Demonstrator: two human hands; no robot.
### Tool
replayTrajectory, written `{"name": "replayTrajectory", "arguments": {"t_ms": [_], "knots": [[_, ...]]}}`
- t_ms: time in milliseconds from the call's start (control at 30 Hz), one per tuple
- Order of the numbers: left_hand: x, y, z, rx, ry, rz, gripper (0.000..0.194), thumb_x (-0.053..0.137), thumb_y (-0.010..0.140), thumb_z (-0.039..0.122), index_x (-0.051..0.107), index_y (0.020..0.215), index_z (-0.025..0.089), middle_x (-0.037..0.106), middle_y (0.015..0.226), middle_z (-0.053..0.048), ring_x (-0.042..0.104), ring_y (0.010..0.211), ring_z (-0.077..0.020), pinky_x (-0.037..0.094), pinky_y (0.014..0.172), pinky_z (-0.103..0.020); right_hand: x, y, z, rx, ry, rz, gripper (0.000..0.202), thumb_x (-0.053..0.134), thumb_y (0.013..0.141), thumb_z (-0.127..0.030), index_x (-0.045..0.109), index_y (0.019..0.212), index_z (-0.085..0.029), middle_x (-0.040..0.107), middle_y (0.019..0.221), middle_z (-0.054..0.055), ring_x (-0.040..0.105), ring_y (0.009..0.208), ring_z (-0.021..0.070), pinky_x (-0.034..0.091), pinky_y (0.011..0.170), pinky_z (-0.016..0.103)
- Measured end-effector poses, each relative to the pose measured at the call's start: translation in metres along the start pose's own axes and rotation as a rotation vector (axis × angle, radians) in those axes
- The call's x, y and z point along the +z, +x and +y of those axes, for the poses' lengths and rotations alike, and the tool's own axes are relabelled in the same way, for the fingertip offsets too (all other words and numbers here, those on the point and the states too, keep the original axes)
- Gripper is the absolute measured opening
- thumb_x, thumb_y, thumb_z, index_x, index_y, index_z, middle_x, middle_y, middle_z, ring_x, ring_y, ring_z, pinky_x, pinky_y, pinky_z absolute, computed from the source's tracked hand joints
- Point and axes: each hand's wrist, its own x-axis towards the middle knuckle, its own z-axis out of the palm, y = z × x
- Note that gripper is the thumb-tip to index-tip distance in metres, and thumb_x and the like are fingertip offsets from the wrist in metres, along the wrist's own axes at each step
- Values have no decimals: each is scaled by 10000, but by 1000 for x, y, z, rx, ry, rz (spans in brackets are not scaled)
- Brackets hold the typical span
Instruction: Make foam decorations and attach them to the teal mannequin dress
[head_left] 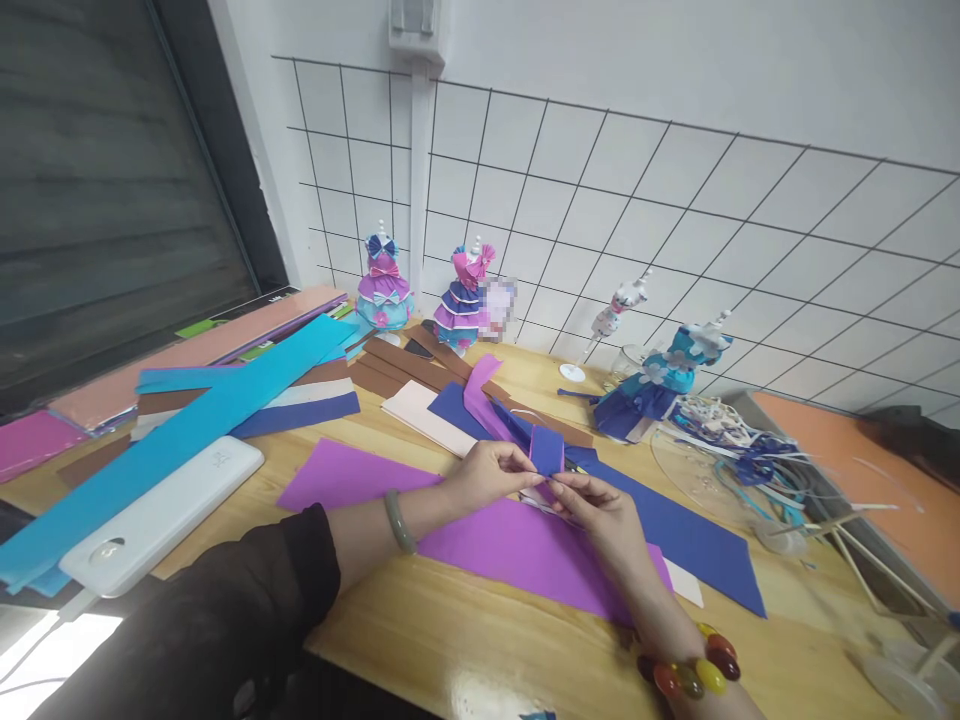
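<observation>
Between my two hands is a small folded strip of dark blue paper with purple edges (547,449). My left hand (496,474) pinches its lower left side between thumb and fingers. On the lower right side, my right hand (598,506) pinches it the same way. Both hands are above a wide purple paper sheet (517,560) lying on the table. A dark blue sheet (697,535) stretches away to the right of my right hand. Just behind the folded strip, a loose purple strip (484,395) curls upward. The strip's underside is hidden.
Blue, brown and white paper strips (225,400) and a white power bank (161,515) lie at left. Small mannequins in paper dresses (457,305) stand along the wall grid. Paper scraps (757,460) pile up at right, near thin wooden sticks (855,565).
</observation>
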Motion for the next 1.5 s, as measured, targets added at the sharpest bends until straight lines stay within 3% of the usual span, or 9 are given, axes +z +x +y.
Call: {"name": "replayTrajectory", "arguments": {"t_ms": [200, 633, 1133, 1500], "knots": [[-2, 1, -7, -11, 55, 0, 306, 661, 623, 397, 640, 718, 107, 623, 646, -29, 520, 572, -90, 409, 543, -212, -2, 1, 1, 17, 31, -8, 276, 757, 541, -369, 691, 727, -177, 618, 559, 0, 542, 520, 109, 444, 531, 231], [-2, -1, -2, -14, 72, -12, 256, 656, 629, 355, 604, 675, 108, 567, 575, 1, 462, 510, -57, 355, 482, -176, -1, 1, 5, -12, -13, -7, 265, 734, 572, -375, 675, 717, -160, 612, 547, 13, 523, 498, 118, 424, 501, 242], [-1, 0, -5, 0, 37, -31, 252, 657, 631, 348, 581, 685, 114, 594, 632, -11, 523, 580, -79, 398, 535, -188, -2, 1, 6, -31, -41, 9, 275, 716, 586, -394, 661, 729, -166, 613, 557, 13, 521, 497, 120, 430, 510, 250], [2, 2, -13, -4, 24, -68, 288, 673, 623, 329, 625, 817, 123, 623, 726, -31, 557, 669, -102, 430, 601, -206, 0, 1, 2, -54, -85, 15, 292, 715, 564, -420, 666, 704, -169, 606, 535, 10, 530, 489, 126, 430, 489, 251]]}}
